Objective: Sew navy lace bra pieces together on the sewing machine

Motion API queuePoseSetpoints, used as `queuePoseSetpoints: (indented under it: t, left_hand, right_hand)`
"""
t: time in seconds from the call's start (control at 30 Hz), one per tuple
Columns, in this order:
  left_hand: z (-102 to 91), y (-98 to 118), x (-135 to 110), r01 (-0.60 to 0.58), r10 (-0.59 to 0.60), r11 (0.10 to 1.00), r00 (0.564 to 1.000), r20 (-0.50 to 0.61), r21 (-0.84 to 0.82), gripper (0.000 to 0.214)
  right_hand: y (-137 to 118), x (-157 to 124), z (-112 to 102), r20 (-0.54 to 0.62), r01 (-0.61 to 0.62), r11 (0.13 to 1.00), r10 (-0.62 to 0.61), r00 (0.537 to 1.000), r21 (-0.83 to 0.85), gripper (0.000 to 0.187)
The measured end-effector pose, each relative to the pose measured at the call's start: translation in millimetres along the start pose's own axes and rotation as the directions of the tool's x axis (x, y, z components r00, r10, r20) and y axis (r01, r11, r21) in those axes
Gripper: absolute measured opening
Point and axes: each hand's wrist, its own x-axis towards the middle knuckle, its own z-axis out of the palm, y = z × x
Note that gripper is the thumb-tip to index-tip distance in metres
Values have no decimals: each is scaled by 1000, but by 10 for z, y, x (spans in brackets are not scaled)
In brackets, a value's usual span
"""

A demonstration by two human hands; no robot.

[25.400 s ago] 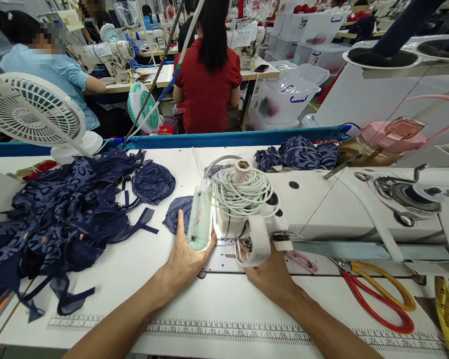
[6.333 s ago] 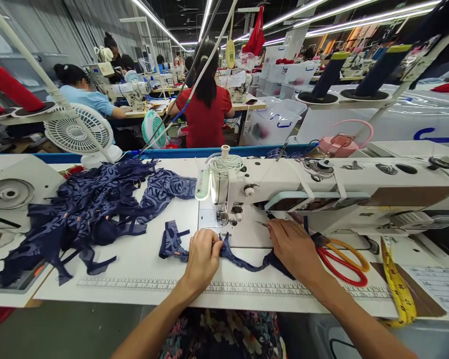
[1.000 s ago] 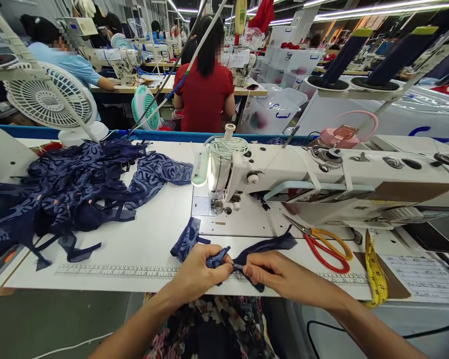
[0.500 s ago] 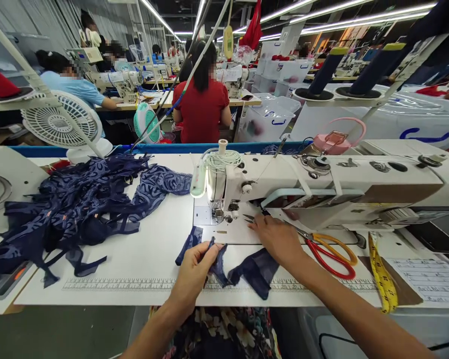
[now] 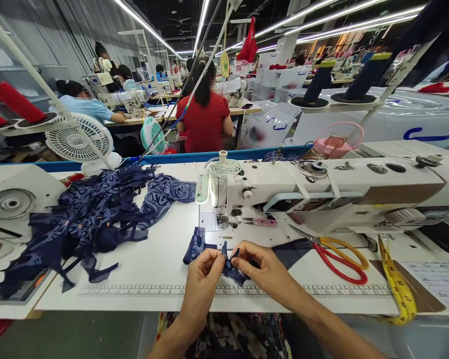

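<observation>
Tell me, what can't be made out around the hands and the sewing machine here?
Head view:
Lace piece: its middle is covered by the fingers of the left hand and right hand.
Sewing machine needle: too small, shadowed.
Ruler numbers: too small to read.
Paper sheet: cut off by the right edge.

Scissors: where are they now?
Head view: the scissors lie on the table right of the right hand, between the sewing machine and the yellow tape measure.

Bare table [image 5: 153, 264] left of hands, scissors [image 5: 335, 249] right (blades inward), sewing machine [image 5: 322, 192] behind
</observation>
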Motion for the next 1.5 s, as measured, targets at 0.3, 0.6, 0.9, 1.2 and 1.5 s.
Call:
queuePoseSetpoints:
  t: [0.3, 0.6, 0.9, 1.2, 1.5]
  left_hand:
    - [-8, 16, -49, -23, 14, 997, 993, 114, 79, 31]
    - [-333, -266, 76, -415, 446, 20, 818, 364, 909, 22]
    - [-383, -355, 131, -619, 556, -243, 542, 630, 747, 37]
    - [-424, -350, 319, -666, 446, -234, 574, 687, 708, 31]
    - [-420, -410, 333, -662, 449, -125, 626, 638, 739, 38]
  right_hand:
    - [6, -56, -28, 58, 49, 999, -47, 997, -21, 28]
    - [347, -26, 36, -46, 98, 691, -187, 981, -716, 8]
    - [470, 19, 159, 73, 319, 361, -556, 828, -876, 15]
    - [528, -59, -21, 142, 384, 306, -592, 794, -871, 29]
    - [538, -15, -21, 154, 416, 361, -572, 805, -835, 28]
